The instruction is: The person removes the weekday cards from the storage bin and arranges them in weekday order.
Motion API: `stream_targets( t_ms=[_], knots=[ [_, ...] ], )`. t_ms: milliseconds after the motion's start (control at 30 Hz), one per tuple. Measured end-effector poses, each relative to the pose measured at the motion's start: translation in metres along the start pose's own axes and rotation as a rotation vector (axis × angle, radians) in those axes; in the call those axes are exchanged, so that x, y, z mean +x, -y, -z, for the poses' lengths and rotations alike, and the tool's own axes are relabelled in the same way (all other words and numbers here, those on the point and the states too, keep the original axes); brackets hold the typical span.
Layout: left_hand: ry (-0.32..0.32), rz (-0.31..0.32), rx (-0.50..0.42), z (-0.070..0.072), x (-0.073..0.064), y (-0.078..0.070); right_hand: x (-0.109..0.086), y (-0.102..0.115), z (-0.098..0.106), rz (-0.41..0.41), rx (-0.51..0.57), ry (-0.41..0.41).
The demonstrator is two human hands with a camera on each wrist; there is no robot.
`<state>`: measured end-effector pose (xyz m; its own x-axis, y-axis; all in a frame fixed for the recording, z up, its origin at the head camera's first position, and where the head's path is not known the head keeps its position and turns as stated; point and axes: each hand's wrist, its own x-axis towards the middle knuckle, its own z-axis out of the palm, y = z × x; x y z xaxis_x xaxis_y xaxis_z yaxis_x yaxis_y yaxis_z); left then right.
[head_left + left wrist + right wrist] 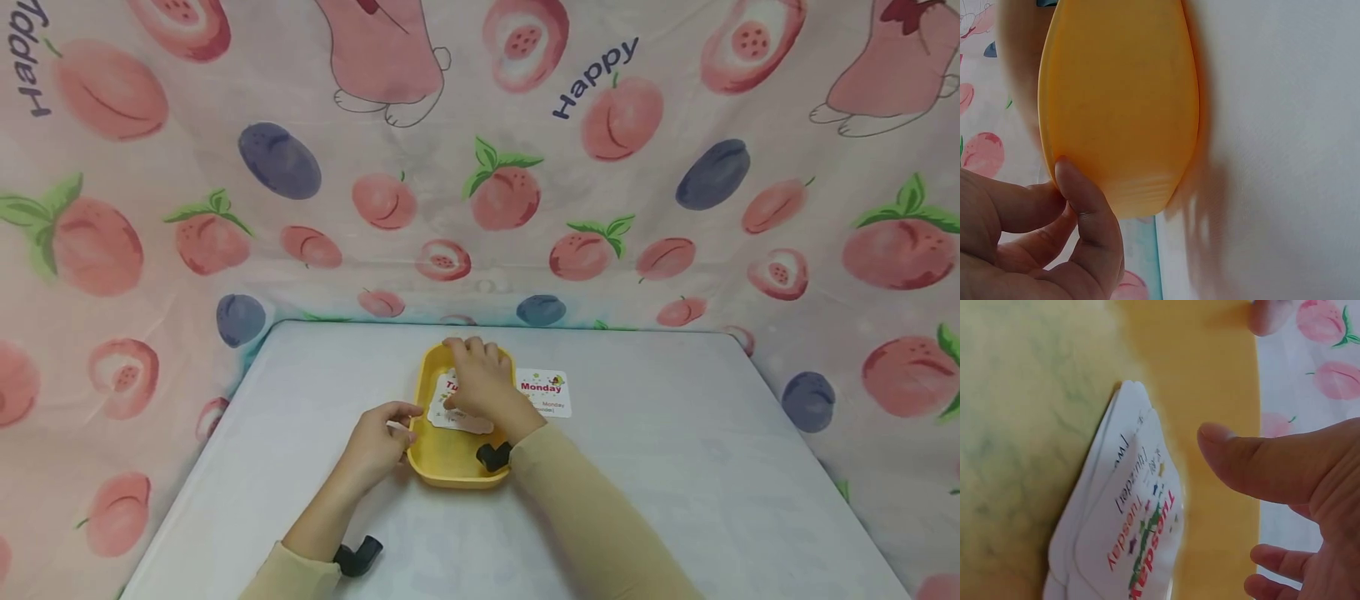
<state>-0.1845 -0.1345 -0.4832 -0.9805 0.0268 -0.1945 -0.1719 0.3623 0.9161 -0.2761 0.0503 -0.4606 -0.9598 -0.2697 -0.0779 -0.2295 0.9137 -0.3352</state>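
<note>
Tabletop [675,467] passable right of the Monday card [543,390]. Yellow tray [442,456] accessible at its near left corner; left grip [380,442] blocks its left side, right grip [483,383] overhangs the far end, clearance beneath uncertain.

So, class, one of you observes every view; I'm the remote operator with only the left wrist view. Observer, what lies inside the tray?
Observer: Cards, one reading "Tuesday", lie in the tray.
Operator: Any card outside it?
Observer: Yes, a Monday card on the table, to the tray's right in the head view.
Operator: Does the right hand touch the cards inside with its thumb?
Observer: No; the right wrist view shows a gap between.
</note>
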Motion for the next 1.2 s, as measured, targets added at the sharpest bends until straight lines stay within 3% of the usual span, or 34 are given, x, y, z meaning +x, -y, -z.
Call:
stream_targets(
  t_ms=[500,1200],
  knots=[
    [0.003,-0.002,0.011,-0.001,0.000,-0.001,-0.006,-0.005,-0.009,0.019,-0.063,0.067],
    [0.001,0.029,0.017,-0.001,-0.001,-0.002,-0.003,-0.010,-0.017,-0.049,-0.081,0.123]
  ],
)
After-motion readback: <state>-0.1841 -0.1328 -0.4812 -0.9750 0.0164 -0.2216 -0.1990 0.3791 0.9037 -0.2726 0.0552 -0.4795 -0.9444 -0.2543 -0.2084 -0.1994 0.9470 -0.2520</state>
